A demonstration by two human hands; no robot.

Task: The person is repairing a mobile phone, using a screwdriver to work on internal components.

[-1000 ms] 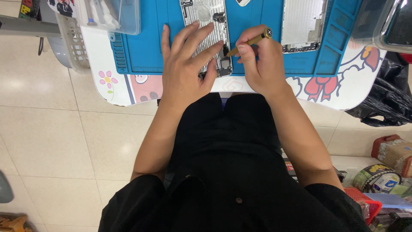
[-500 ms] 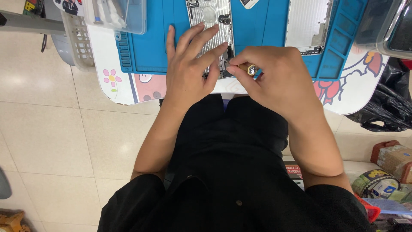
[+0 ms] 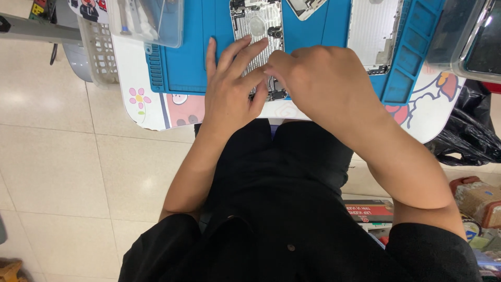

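Your left hand lies flat, fingers spread, pressing on the opened phone, which sits on the blue mat at the table's near edge. Your right hand is curled over the phone's lower end, touching the left fingers; whether it holds anything cannot be told.

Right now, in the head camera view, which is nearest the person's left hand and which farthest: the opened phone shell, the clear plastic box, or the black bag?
1. Opened phone shell: under the left hand fingers.
2. Clear plastic box: top left of the table.
3. Black bag: far right, off the table.
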